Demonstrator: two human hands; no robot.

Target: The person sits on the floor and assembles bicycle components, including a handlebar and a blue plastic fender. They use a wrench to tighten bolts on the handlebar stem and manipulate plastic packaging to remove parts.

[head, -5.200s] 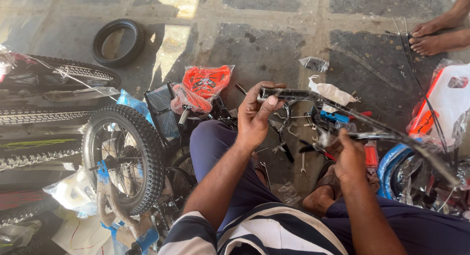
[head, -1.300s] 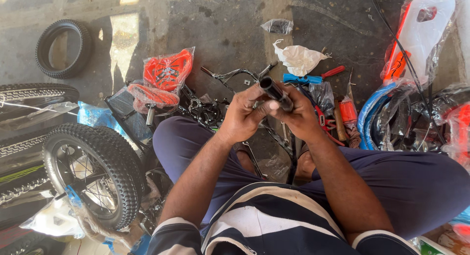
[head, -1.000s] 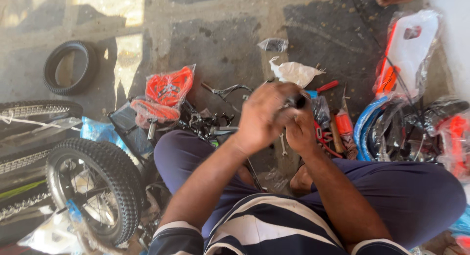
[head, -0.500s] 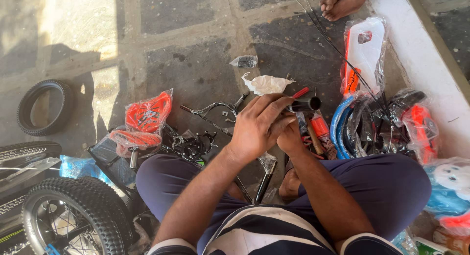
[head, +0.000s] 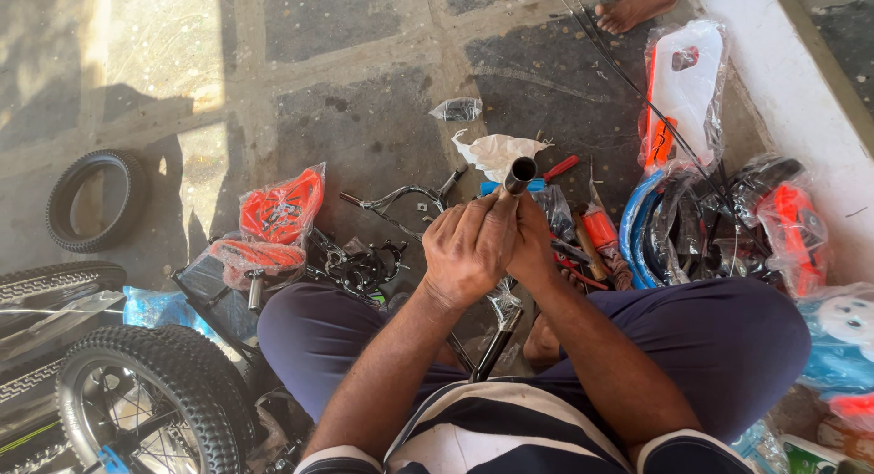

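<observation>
Black tube [head: 520,174], one, clenched upright by both the left hand [head: 469,249] and right hand [head: 533,246]; two tyred wheels [head: 137,392] and one loose tyre [head: 96,199] on stone-paved floor [head: 364,119].

Two hands, the left hand [head: 469,251] and the right hand [head: 531,246], grip one black metal tube [head: 520,175]. One loose tyre [head: 97,200] lies far left. One spoked wheel [head: 146,401] stands near left. Two orange parts in plastic bags [head: 280,205] lie left of centre. One bare foot [head: 643,2] shows far right.
</observation>
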